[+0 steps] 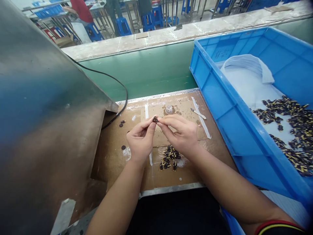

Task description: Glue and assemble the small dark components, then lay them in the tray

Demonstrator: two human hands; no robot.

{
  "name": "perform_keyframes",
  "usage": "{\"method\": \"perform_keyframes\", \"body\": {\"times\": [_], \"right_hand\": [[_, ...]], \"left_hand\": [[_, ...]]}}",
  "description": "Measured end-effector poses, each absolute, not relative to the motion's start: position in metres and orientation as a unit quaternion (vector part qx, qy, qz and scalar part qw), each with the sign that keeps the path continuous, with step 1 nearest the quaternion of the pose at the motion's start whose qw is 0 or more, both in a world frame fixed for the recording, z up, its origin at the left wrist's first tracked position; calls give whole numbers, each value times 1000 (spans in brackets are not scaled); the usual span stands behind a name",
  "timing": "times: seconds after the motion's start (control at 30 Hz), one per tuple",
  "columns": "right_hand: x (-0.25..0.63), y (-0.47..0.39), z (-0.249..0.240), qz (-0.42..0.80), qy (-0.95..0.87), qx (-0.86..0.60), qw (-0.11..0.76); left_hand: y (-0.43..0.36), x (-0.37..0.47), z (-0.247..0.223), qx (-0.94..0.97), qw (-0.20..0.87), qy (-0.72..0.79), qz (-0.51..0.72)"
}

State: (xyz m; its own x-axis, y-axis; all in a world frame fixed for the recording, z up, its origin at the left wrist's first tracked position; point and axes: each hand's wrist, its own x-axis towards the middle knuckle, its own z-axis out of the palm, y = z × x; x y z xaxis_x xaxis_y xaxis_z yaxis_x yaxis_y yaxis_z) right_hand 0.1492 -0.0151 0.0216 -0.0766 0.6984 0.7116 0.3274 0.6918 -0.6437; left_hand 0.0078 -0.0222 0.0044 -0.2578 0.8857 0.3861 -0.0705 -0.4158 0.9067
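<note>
Above the cardboard-covered worktop, my left hand (140,140) pinches a small dark brown part (155,119) between thumb and forefinger. My right hand (182,132) meets it from the other side, its thumb and fingertips closed on the same part; the fingers hide most of it. Just below my hands lies a loose pile of small black pieces with yellow ends (168,157). Left of my left hand a dark round disc (123,147) rests on the cardboard, with a couple of smaller dark pieces (121,124) farther back.
A large blue crate (220,94) on the right holds many black-and-yellow pieces (298,130) on a white sheet. A metal housing (49,107) fills the left, with a black cable (126,93) beside it. A clear cup-like piece (169,109) and a small blade-like tool (198,113) lie behind my hands.
</note>
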Motion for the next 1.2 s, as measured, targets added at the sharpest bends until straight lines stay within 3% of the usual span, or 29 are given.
{"method": "perform_keyframes", "body": {"times": [0.43, 0.97, 1.2], "right_hand": [[154, -13, 28, 135, -743, -394, 525], [153, -13, 28, 201, -717, -388, 543], [145, -11, 19, 337, -615, -407, 586]], "left_hand": [[-24, 3, 5, 513, 350, 449, 642], [-23, 7, 6, 426, 426, 427, 675], [-17, 7, 8, 329, 527, 394, 677]]}}
